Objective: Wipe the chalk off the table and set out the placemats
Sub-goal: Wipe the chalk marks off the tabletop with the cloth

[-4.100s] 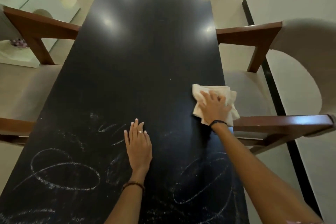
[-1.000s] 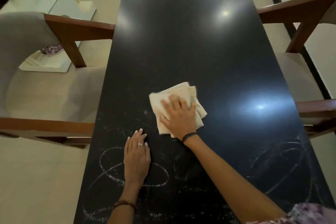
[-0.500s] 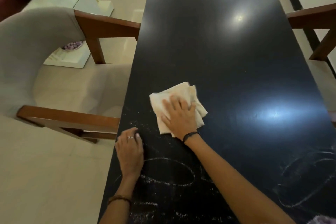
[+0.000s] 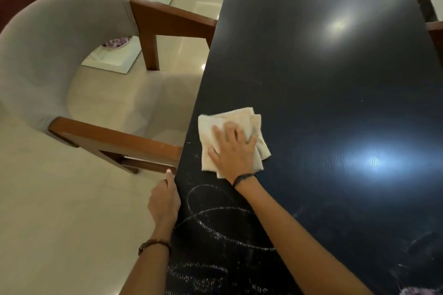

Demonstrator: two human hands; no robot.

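Two hands: right hand (image 4: 233,151) flat on cloth (image 4: 211,124); left hand (image 4: 164,201) grips table (image 4: 311,67) edge.

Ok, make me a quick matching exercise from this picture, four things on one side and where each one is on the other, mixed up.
Things:
1. cloth
2. left hand
3. chalk loops
4. chair

Places:
A. on the floor, left of the table
B. at the table's left edge
C. under the right hand
D. on the tabletop, nearer than the cloth

Pairs: 1-C, 2-B, 3-D, 4-A

No readable text; chalk marks (image 4: 215,218) on table (image 4: 323,67) only loops
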